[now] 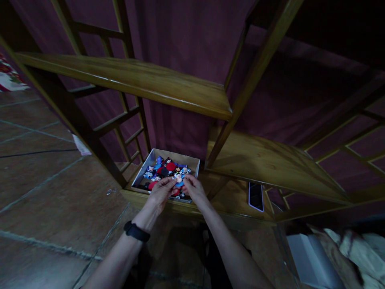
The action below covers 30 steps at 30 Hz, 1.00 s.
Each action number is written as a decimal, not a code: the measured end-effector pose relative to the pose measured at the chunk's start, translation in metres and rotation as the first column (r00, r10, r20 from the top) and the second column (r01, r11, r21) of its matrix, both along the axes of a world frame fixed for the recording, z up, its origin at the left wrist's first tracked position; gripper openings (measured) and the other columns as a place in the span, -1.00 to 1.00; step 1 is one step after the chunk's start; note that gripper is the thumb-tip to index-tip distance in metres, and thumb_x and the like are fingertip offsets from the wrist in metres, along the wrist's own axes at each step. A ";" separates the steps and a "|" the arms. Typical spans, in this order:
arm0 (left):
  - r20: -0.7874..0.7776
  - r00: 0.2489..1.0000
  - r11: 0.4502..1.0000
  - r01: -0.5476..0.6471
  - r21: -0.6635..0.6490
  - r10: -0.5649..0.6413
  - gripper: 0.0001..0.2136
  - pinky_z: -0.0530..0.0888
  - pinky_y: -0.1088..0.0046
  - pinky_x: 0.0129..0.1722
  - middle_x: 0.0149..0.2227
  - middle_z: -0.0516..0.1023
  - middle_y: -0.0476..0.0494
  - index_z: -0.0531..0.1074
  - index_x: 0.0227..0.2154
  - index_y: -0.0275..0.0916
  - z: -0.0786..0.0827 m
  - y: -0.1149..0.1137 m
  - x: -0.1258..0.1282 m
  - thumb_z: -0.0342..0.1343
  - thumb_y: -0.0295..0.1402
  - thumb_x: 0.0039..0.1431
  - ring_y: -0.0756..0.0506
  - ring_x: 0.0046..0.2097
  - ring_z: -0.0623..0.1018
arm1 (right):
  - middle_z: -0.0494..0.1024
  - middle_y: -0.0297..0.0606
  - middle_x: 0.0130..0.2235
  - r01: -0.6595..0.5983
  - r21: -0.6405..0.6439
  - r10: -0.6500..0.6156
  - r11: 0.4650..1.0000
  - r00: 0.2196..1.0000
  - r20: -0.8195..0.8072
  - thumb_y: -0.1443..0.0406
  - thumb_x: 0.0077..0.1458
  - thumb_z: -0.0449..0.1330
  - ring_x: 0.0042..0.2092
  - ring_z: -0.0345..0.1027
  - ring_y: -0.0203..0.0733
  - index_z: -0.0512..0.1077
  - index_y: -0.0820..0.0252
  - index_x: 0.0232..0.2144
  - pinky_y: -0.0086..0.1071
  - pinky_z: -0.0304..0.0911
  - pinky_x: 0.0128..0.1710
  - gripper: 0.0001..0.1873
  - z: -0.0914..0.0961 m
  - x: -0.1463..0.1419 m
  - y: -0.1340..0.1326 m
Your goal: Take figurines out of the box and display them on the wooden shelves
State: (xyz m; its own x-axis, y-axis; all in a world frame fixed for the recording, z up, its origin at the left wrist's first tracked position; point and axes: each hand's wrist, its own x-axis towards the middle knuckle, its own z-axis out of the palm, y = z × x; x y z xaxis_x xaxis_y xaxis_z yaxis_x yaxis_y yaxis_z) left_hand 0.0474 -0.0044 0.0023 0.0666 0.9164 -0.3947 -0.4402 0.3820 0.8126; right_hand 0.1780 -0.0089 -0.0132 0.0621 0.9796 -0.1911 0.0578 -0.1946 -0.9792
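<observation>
Between the fingertips of both my hands is a small figurine [179,179], white on top with a blue base. My left hand [164,190] pinches it from the left, and my right hand [194,188] grips its right side. Both hands are over the front part of a shallow cardboard box [144,165]. Inside lie several small figurines in red, black, blue and purple, among them a red and black one [170,167] near the middle. My hands cover the box's front right contents. A black band [136,231] is around my left wrist.
The box stands on the low shelf of a wooden lattice unit [129,82]. A phone [255,196] lies on the shelf to the right. Overhead runs a thick wooden board [180,90]. At lower right, a pale box [313,261] and cloth [355,253] sit near the tiled floor [45,192].
</observation>
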 end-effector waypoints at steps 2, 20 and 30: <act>0.000 1.000 1.000 -0.008 -0.001 0.008 -0.74 0.46 0.59 -0.52 -0.52 0.51 -0.03 0.45 -0.44 -0.33 0.000 0.000 0.000 0.34 -0.39 -0.26 0.05 -0.53 0.49 | 0.39 -0.40 -0.49 -0.003 0.003 0.003 1.000 1.000 0.005 0.15 0.06 0.05 -0.48 0.30 -0.36 0.38 0.12 -0.15 -0.50 0.28 -0.46 -0.68 -0.001 0.000 0.000; -0.125 0.991 0.998 0.056 0.039 -0.050 -0.68 0.43 0.56 -0.45 -0.45 0.55 -0.11 0.49 -0.42 -0.34 0.001 0.000 0.002 0.29 -0.20 -0.23 0.02 -0.44 0.49 | 0.46 -0.35 -0.41 0.024 -0.046 -0.022 0.999 0.999 0.034 -0.05 0.01 0.05 -0.46 0.31 -0.36 0.40 0.14 -0.29 -0.51 0.27 -0.49 -0.58 0.001 0.004 0.002; -0.151 0.986 0.994 0.082 0.069 -0.071 -0.63 0.41 0.55 -0.49 -0.44 0.56 -0.12 0.51 -0.37 -0.33 0.002 -0.002 0.003 0.30 -0.19 -0.27 0.01 -0.47 0.49 | 0.43 -0.36 -0.43 0.041 -0.062 -0.037 0.997 0.997 0.063 -0.07 0.00 0.05 -0.49 0.30 -0.37 0.40 0.12 -0.26 -0.52 0.26 -0.51 -0.56 0.001 0.006 0.002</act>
State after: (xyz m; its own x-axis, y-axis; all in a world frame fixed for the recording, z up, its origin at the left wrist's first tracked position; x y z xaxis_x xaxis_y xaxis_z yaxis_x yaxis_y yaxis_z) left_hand 0.0504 -0.0062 0.0043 0.0840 0.9383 -0.3356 -0.2848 0.3453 0.8942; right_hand 0.1839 -0.0071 -0.0127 0.1134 0.9623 -0.2472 0.1091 -0.2594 -0.9596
